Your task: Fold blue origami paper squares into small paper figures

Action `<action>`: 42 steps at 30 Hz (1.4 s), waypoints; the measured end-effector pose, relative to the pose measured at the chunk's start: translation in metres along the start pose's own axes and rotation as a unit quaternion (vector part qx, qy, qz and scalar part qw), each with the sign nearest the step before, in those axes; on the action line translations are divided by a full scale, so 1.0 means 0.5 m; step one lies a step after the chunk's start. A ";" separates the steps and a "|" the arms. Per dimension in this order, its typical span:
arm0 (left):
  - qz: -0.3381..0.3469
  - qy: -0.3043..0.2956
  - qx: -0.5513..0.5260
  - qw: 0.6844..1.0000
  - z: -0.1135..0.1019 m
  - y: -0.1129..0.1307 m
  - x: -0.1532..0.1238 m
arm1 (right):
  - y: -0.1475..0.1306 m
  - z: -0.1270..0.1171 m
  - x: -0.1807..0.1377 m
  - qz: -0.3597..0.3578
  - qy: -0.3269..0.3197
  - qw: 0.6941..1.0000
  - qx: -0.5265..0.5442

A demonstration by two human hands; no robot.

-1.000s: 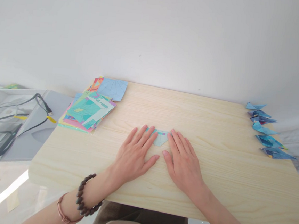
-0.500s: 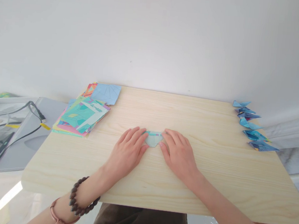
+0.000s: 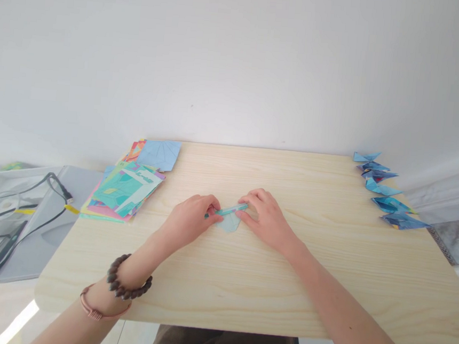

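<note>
A small pale blue folded paper (image 3: pixel 230 220) lies at the middle of the light wooden table (image 3: pixel 244 280). My left hand (image 3: pixel 188 222) pinches its left end with curled fingers. My right hand (image 3: pixel 268 218) pinches its right end, fingers bent over the top edge. The paper's upper edge is lifted a little off the table between the two hands. A bead bracelet and a pink band sit on my left wrist.
A stack of coloured paper sheets (image 3: pixel 126 187) lies at the table's left back corner. Several folded blue paper figures (image 3: pixel 385 199) line the right edge. Left of the table are grey trays with black cables (image 3: pixel 13 201). A white wall stands behind.
Both hands went from lying flat on the paper to pinching its ends, and the paper's top edge has lifted. The view has shifted slightly.
</note>
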State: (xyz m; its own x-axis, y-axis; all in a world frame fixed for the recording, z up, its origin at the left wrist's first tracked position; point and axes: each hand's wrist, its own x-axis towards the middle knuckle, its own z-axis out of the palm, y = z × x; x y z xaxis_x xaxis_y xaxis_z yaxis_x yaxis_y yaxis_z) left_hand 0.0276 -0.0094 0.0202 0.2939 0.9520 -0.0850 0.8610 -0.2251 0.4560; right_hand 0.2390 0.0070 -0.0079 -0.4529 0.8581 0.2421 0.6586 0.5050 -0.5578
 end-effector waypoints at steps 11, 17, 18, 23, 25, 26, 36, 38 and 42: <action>0.073 0.041 -0.081 0.993 0.019 -0.001 0.044 | 0.012 0.001 0.006 0.003 0.025 0.998 0.059; 0.091 0.046 -0.083 0.991 0.019 -0.011 0.040 | 0.011 -0.003 0.012 -0.023 0.020 0.999 0.032; 0.091 0.047 -0.083 0.991 0.018 -0.011 0.040 | 0.010 -0.003 0.015 -0.030 0.021 0.999 0.022; 0.098 0.054 -0.090 0.990 0.015 -0.008 0.042 | 0.008 0.003 0.029 -0.050 0.027 0.998 -0.014; 0.095 0.063 -0.112 0.987 0.015 -0.007 0.042 | 0.007 0.001 0.030 -0.057 0.032 0.998 -0.026; 0.087 0.067 -0.125 0.986 0.015 -0.006 0.042 | 0.006 -0.002 0.030 -0.061 0.038 0.997 -0.032; 0.016 -0.018 -0.202 0.979 0.003 -0.010 0.045 | -0.002 -0.016 0.020 -0.098 0.090 0.991 0.026; 0.020 0.023 -0.187 0.982 0.006 -0.007 0.044 | -0.001 -0.013 0.018 -0.087 0.100 0.988 0.074; 0.105 0.106 -0.151 0.977 0.007 -0.002 0.041 | 0.004 -0.009 0.015 -0.042 0.129 0.983 0.127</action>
State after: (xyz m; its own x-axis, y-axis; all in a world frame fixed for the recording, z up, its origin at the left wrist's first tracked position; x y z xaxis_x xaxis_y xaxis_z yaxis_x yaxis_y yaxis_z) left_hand 0.0344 0.0093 0.0148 0.3317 0.9198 0.2098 0.6199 -0.3802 0.6864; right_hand 0.2395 0.0149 -0.0036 -0.3093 0.8264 0.4705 0.4394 0.5630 -0.7000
